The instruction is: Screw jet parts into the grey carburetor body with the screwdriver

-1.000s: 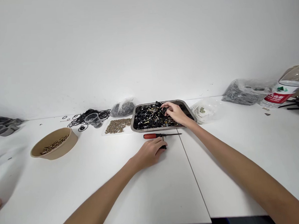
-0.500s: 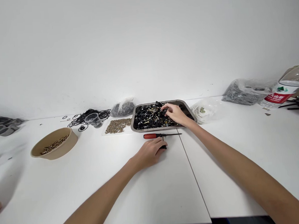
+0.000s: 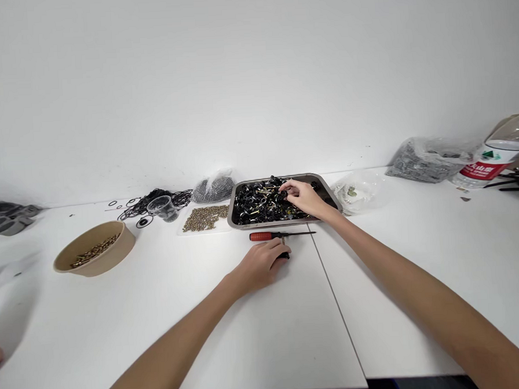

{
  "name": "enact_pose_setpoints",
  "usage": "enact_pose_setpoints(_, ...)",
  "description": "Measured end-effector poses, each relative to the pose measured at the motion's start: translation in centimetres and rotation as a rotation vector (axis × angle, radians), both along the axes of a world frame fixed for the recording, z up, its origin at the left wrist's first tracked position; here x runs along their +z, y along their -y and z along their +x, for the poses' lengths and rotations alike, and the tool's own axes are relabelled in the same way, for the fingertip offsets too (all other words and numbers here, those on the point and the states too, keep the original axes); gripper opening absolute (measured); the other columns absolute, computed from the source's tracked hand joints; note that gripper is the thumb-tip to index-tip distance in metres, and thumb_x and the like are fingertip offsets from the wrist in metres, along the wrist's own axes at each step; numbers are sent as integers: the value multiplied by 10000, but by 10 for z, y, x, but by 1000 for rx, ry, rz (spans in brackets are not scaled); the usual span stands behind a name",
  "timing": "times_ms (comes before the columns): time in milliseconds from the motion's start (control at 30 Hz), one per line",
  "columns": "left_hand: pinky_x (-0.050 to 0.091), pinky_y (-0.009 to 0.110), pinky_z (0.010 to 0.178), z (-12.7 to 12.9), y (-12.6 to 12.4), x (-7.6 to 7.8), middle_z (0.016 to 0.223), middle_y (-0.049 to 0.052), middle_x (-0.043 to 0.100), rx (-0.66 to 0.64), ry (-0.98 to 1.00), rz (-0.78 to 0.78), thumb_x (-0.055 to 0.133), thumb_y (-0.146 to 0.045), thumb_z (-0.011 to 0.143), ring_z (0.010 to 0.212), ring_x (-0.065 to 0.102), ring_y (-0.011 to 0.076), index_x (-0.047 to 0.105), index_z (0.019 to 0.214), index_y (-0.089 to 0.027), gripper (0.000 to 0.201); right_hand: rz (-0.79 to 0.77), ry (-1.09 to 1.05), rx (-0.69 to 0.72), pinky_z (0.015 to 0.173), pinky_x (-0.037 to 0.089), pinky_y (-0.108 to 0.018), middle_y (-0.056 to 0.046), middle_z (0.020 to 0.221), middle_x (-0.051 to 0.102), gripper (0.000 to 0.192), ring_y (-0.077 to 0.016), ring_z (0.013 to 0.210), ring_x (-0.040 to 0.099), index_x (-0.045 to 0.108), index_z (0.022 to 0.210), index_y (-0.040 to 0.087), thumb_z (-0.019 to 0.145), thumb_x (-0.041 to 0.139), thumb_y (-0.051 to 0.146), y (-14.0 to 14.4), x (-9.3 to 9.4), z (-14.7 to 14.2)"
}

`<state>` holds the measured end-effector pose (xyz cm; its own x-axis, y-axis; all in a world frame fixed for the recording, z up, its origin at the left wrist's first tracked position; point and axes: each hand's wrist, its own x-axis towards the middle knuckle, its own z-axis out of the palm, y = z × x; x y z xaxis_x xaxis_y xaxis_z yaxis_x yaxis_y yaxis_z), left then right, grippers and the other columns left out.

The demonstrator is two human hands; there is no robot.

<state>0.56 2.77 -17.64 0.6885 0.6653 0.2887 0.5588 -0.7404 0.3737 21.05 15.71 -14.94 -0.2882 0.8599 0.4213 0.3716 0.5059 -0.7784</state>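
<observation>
while the right hand point(image 3: 305, 197) reaches into the metal tray point(image 3: 329, 192) at the far middle of the white table point(image 3: 118, 318), its fingertips pinch a small black part point(image 3: 284, 194) from the heap of black & brass bits. left hand point(image 3: 260, 266) lies curled on the table nearer in, fingers pressed onto a small black piece point(image 3: 283, 255) w/ a brass pin; can't tell how firmly it's gripped. red-handled screwdriver point(image 3: 279, 235) lies between that hand & the tray, just beside the fingers. far left: brown bowl point(image 3: 92, 249) of screws, black o-rings point(image 3: 155, 200), clear cup point(image 3: 161, 208), brass nuts point(image 3: 205, 217). far right: plastic bags point(image 3: 427, 159), bottle point(image 3: 488, 162).
</observation>
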Motion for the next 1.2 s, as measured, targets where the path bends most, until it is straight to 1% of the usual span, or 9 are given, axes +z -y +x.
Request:
enact_pose_setpoints(167,483,297,703,0,0,0,953,67,634,2,-1,2,441,-204,961,796,614,175,605,1088,-181,208,-43,37,-14,708,451,-288,-26,815,678,340,-157,725,591,675,987,174,709,488,114,4,4,0)
enact_pose_setpoints(267,481,293,700,0,0,1,950,67,634,3,-4,6,434,-211,964,798,615,173,608,1090,-180,216,-47,41,-11,673,439,-275,-15,771,663,362,-151,689,580,674,1007,172,702,485,119,7,7,0)
enact_pose_setpoints(400,485,292,708,0,0,0,957,68,634,1,0,7,437,-209,963,804,615,171,608,1090,-180,215,-42,36,-8,666,435,-269,-19,813,669,375,-147,692,573,670,1018,173,693,489,127,8,8,0)
enact_pose_setpoints(633,483,294,704,0,0,0,948,66,629,2,-7,2,442,-205,959,802,613,175,604,1093,-184,211,-13,14,-6,716,465,-288,-44,915,690,336,-147,720,566,679,981,171,690,517,129,7,6,0)
enact_pose_setpoints(800,486,292,703,-1,1,1,949,66,625,2,-4,2,452,-202,956,803,615,175,603,1089,-186,202,27,18,-6,747,480,-297,-57,981,695,370,-163,792,584,691,940,170,647,484,78,3,3,2)
enact_pose_setpoints(867,485,294,707,0,1,1,955,65,627,5,-10,-3,454,-200,955,811,616,177,603,1092,-187,202,42,42,-11,749,480,-298,-56,985,686,377,-166,801,589,698,911,173,634,469,60,1,2,2)
enact_pose_setpoints(1000,484,298,716,0,1,2,964,66,632,11,-19,-16,451,-200,956,825,616,181,605,1096,-183,209,62,76,-19,741,478,-296,-51,963,653,342,-152,753,583,713,864,177,645,478,59,0,1,2)
enact_pose_setpoints(1133,482,305,716,0,1,3,963,66,630,12,-26,-26,452,-204,957,827,611,185,605,1100,-180,211,49,39,8,741,491,-306,-56,983,663,289,-143,721,590,707,899,173,685,529,95,2,2,1)
enact_pose_setpoints(1200,480,304,711,0,2,3,963,66,628,12,-24,-31,452,-204,957,821,608,184,605,1100,-181,210,31,23,15,745,496,-310,-56,952,675,261,-152,739,598,698,921,171,707,556,120,2,2,1)
